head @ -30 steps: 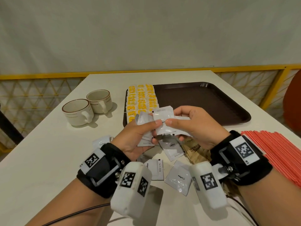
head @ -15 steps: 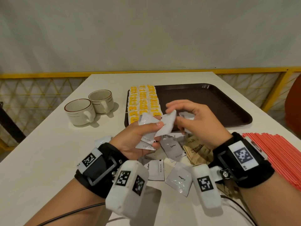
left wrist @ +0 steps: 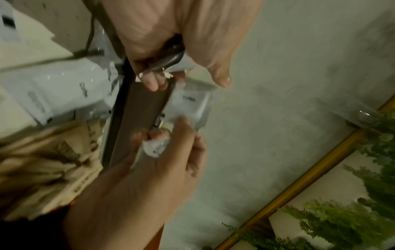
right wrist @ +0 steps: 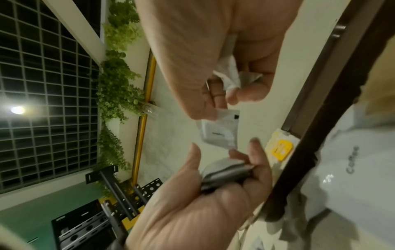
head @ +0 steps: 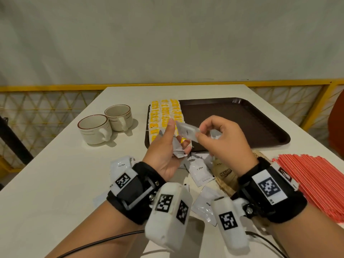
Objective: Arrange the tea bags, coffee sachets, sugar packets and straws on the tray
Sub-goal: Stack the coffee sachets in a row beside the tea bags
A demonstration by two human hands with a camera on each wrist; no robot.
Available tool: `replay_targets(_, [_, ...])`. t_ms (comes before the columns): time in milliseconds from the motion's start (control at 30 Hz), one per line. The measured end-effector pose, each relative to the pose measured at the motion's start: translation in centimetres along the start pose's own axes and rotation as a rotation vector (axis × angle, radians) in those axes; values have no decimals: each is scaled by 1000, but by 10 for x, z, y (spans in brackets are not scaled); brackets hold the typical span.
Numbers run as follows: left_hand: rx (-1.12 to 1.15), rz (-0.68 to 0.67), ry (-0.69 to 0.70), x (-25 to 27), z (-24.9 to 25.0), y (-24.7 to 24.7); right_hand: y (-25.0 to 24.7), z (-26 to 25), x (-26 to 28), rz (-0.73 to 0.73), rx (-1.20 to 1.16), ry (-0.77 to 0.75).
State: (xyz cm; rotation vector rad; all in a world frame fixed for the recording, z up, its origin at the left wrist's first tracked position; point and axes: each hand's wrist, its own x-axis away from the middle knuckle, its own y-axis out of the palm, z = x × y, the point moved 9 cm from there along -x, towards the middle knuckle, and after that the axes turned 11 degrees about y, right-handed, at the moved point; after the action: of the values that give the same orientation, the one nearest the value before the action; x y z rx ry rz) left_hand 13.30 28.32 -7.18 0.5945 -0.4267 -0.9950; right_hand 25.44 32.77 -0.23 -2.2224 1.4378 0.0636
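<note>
Since a second ago your right hand [head: 221,140] has drawn one light, slippery white foil coffee sachet [head: 187,131] by its edge from the stack pinched in your left hand [head: 165,151].

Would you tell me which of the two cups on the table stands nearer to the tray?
The farther cup, the one behind and to the right of the other cup, is nearer the tray; its handle faces the camera.
</note>
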Motion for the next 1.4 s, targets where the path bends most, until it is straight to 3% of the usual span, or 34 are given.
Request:
replay_targets(100, [-68, -138, -29, 2, -7, 18, 17, -5, 6, -178, 22, -16])
replay_targets(233, [-88, -184, -71, 1, -12, 16, 27, -2, 10, -323, -13, 62])
replay_targets(300, [3, -248, -93, 3, -9, 20, 26, 3, 8, -351, -179, 156])
replay_targets(433, [86, -196, -110, 0, -5, 6, 24, 18, 4, -441, -734, 442])
replay_targets(600, [32, -177, -138, 5, -8, 2, 16, 18, -1, -414, -1016, 437])
replay_targets(800, [-132, -318, -62, 20, -15, 21, 20, 11, 2, -429, -892, 359])
replay_targets(1000, [-59, -193, 24, 10, 4, 8, 23, 19, 5, -380, -702, 381])
replay_targets(1233, [-27, -153, -217, 16, -12, 9, 2, 25, -3, -198, -712, 379])
replay_targets(1333, [-8, -157, -281, 17, -19, 9, 1, 14, -2, -278, -706, 329])
replay_targets(1400, [11, -194, -298, 21, -21, 14, 6, 8, 0, -328, -540, 289])
